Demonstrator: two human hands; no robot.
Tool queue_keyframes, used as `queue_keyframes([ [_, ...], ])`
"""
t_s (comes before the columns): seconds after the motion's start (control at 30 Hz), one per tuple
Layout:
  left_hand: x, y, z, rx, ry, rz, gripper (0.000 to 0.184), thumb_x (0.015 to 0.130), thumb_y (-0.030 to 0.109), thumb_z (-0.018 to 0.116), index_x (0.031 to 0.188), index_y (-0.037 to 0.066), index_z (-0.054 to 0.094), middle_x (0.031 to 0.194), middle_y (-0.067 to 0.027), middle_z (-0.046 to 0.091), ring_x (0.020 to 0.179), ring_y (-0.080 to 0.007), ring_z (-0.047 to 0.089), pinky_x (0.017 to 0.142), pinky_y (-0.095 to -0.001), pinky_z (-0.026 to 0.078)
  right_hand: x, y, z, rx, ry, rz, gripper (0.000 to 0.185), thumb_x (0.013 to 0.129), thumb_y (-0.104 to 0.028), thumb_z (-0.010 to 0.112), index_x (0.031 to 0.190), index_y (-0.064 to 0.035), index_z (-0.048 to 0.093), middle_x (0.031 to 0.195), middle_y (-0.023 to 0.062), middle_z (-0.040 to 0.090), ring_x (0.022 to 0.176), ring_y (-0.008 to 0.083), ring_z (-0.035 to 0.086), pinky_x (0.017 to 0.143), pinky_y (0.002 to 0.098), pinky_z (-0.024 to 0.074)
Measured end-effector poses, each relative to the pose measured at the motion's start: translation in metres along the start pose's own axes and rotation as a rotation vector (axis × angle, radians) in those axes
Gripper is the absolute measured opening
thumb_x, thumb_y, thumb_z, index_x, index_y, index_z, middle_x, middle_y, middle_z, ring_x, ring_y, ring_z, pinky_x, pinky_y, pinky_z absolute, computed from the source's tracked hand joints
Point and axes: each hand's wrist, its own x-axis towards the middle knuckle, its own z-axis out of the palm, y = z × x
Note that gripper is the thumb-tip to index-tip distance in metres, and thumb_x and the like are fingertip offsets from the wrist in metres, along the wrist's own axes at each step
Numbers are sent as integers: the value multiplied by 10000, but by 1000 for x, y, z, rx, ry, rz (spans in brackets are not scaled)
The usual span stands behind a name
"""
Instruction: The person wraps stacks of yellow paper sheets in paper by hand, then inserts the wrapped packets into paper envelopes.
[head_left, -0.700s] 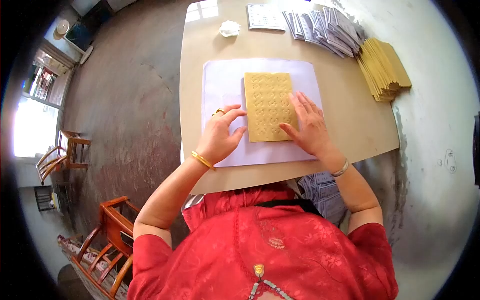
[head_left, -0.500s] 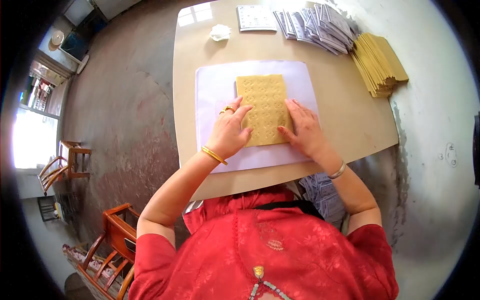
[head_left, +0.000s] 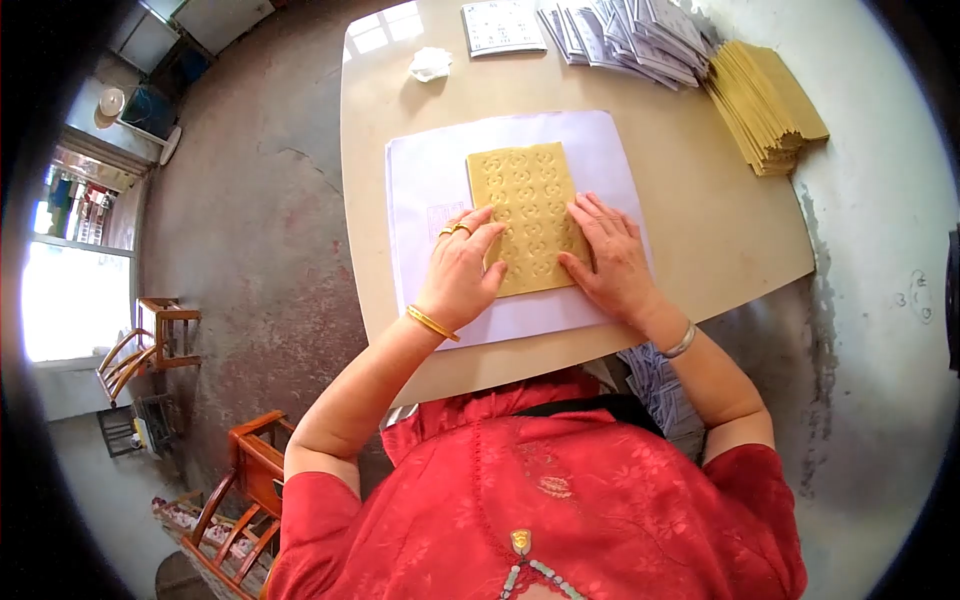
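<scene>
A yellow embossed stack of paper [head_left: 525, 215] lies on large white sheets [head_left: 425, 165] on the table. At its left edge is my left hand [head_left: 462, 262], with gold rings, its fingertips touching the paper and its thumb and fingers apart. Along the right edge rests my right hand [head_left: 618, 255], fingers stretched out and thumb on the lower right of the paper. Both hands are open, and neither grips the stack. Faint red print shows on the white sheets beside my left hand.
Printed booklets [head_left: 640, 40] and yellow paper bundles [head_left: 765, 105] lie at the back right of the table [head_left: 720, 220]. A printed sheet stack [head_left: 503, 27] and crumpled white paper [head_left: 430, 64] are at the back. Wooden chairs [head_left: 262, 475] stand at left.
My left hand has moved in against the stack's left edge from slightly apart. My right hand has slid a little down its right side. The camera view has shifted slightly.
</scene>
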Motion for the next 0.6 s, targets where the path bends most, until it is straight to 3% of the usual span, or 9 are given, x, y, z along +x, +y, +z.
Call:
queue_keyframes([
  [0.17, -1, 0, 1, -27, 11, -6, 406, 751, 116, 720, 1139, 34, 636, 1364, -196, 524, 1295, -386, 456, 1098, -465, 338, -1, 3, 0, 25, 16, -14, 613, 858, -288, 691, 1364, -15, 476, 1422, 182, 483, 1374, 317, 396, 1129, 466, 267],
  [0.37, 6, 15, -1, 179, 9, -21, 361, 771, 238, 733, 1067, 45, 659, 1442, -233, 434, 1354, -395, 385, 1121, -523, 258, 0, 0, 0, 3, 26, -22, 579, 848, -280, 700, 1326, -11, 514, 1410, 178, 493, 1371, 312, 401, 1127, 449, 277],
  [0.47, 24, 12, 11, 287, 7, 128, 518, 762, 343, 755, 1179, 69, 614, 1506, -246, 344, 1415, -421, 288, 1148, -535, 216, 0, -3, -2, -1, 14, -2, 549, 847, -281, 696, 1302, -14, 541, 1407, 181, 496, 1359, 311, 414, 1124, 446, 281],
  [0.6, 36, 10, 24, 273, -196, 101, 834, 786, 550, 673, 1453, 133, 396, 1583, -227, 203, 1477, -417, 135, 1189, -533, 102, 1, 2, 0, 1, 27, -25, 527, 847, -283, 687, 1284, -17, 562, 1394, 181, 511, 1329, 321, 440, 1105, 444, 313],
])
